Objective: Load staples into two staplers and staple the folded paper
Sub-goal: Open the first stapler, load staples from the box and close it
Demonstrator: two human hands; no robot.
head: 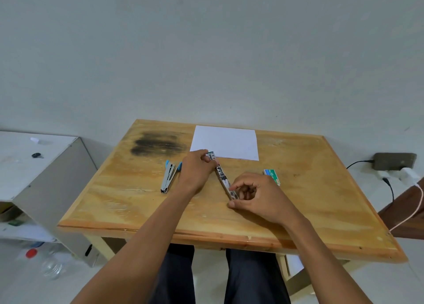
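A patterned stapler (222, 176) lies opened out flat on the wooden table (114, 200). My left hand (196, 169) grips its far end, near the white paper (226, 143). My right hand (254, 194) has curled fingers pinched at the stapler's near end; what they pinch is too small to see. A second stapler (168, 177), blue and metal, lies open to the left of my left hand. A green and blue staple box (271, 175) sits just beyond my right hand.
A dark scorch stain (158, 143) marks the table's far left. A grey cabinet (52, 177) stands to the left, with bottles (46, 262) on the floor. Right of the table, a power strip (394, 161) with chargers and cables lies on the floor.
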